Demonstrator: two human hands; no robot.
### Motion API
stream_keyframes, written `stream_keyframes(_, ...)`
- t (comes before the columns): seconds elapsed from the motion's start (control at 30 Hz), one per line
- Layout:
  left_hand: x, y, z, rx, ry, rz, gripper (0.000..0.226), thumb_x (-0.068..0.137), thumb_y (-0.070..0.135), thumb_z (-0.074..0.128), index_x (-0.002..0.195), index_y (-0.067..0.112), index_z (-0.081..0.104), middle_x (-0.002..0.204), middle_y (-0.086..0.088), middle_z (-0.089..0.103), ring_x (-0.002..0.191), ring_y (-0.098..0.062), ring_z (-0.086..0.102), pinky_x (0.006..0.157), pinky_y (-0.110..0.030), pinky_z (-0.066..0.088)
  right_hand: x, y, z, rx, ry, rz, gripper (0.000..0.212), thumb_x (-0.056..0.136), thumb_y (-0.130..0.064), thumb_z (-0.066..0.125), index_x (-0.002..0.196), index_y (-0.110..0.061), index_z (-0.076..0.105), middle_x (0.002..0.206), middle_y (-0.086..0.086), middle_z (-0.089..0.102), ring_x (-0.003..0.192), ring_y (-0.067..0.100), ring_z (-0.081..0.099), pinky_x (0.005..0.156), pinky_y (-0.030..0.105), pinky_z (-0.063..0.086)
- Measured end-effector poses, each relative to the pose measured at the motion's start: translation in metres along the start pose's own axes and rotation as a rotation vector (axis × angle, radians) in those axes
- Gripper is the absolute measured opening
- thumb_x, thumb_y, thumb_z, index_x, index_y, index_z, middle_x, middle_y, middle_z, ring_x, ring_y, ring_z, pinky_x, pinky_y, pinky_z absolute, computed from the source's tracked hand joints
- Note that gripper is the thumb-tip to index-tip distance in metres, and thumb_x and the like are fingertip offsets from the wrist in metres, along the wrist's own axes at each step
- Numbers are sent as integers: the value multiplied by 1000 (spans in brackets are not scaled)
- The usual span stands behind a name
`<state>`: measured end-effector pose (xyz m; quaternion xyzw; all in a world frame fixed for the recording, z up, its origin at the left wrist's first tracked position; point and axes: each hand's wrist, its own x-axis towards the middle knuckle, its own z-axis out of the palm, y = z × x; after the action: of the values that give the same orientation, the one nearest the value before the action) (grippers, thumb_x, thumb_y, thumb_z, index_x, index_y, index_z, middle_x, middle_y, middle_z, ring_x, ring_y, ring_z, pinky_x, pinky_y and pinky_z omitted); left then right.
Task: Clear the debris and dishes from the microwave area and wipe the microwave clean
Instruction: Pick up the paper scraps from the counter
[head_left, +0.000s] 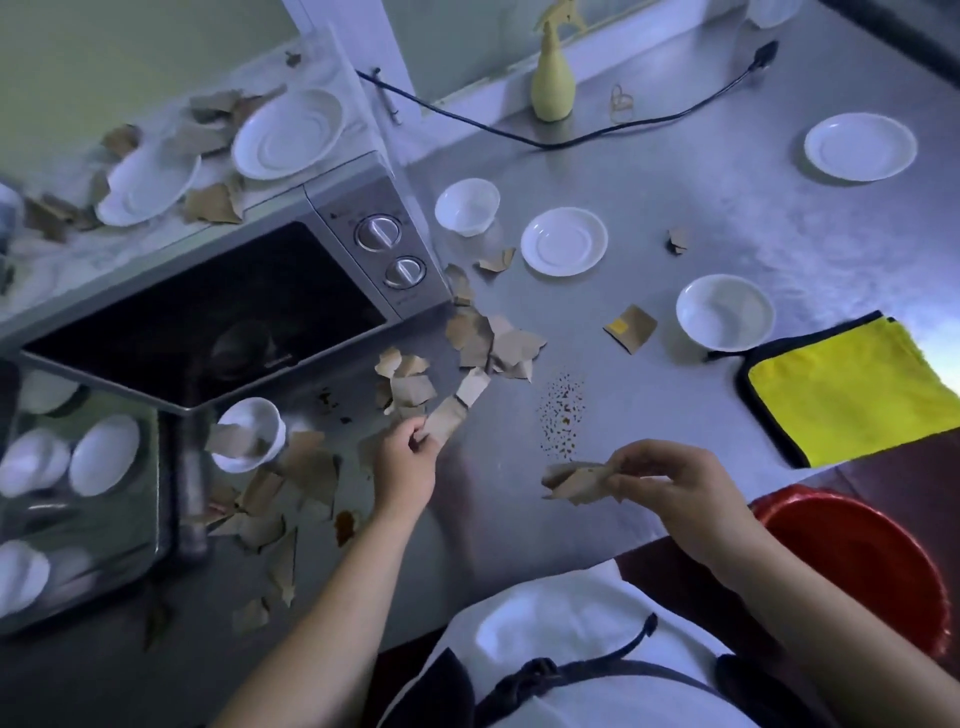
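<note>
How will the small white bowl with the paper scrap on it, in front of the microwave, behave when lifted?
The bowl looks like glazed ceramic: probably rigid, smooth to grip, and breakable against the metal counter. Being small, it is likely light and may skid or tip if nudged at the rim. The paper scrap lying across it would probably slip off.

Black power cord (550, 147) across steel counter (727, 218), red basin (857, 561) beside its near edge

- Steel counter (675, 208): microwave (234, 291) at nine o'clock, spray bottle (553, 83) at twelve.
- White saucers (564, 241) at one and two o'clock.
- Bowls (725, 312) and yellow cloth (841, 384) at three.
- Torn brown paper scraps (498, 343) mid-counter, with dark specks (561, 415), perhaps crumbs, beside them.
</note>
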<state>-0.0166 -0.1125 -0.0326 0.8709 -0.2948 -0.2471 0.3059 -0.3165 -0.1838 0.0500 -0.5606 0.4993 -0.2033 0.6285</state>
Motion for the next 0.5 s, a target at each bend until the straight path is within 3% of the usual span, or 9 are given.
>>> stream_keyframes(0.13,-29,12,-24,-199,-64,-15,29,86,2,65,96,29,70,92,4,74,81,-14,66,73,-26,50,10,-15,13,-12,-164,-26,20,83,-5,78,73,-22,74,92,-5,73,97,12,66,93,31,42)
stream_keyframes(0.2,-46,21,-34,-285,-113,-21,35,85,2,70,95,36,72,86,10,75,74,-6,65,73,-27,50,15,-24,23,-32,-244,-78,28,81,-4,80,68,-28,75,108,-10,68,111,1,59,95,26,39)
stream_keyframes(0.27,-64,32,-42,-326,-164,5,35,85,7,76,95,41,71,88,16,76,76,0,67,73,-21,52,20,-33,32,-65,-314,-139,23,80,-4,80,70,-24,76,122,-9,62,116,-8,54,93,14,39)
stream_keyframes(0.33,-84,45,-49,-357,-210,33,34,88,10,74,94,43,73,93,16,76,80,0,68,70,-16,51,23,-41,40,-75,-379,-170,14,80,-5,80,74,-17,76,129,-10,59,118,-5,55,98,15,40)
stream_keyframes(0.4,-101,56,-55,-394,-243,45,33,93,12,69,92,44,74,94,16,76,84,2,68,72,-12,50,22,-48,46,-70,-432,-210,15,79,-4,81,72,-16,76,124,-10,63,119,3,59,102,25,42)
stream_keyframes(0.5,-122,70,-65,-375,-286,40,29,98,18,62,96,44,74,100,20,75,93,4,67,78,-8,48,17,-55,52,13,-483,-236,14,78,1,80,71,-10,74,98,-3,75,101,12,71,89,20,51)
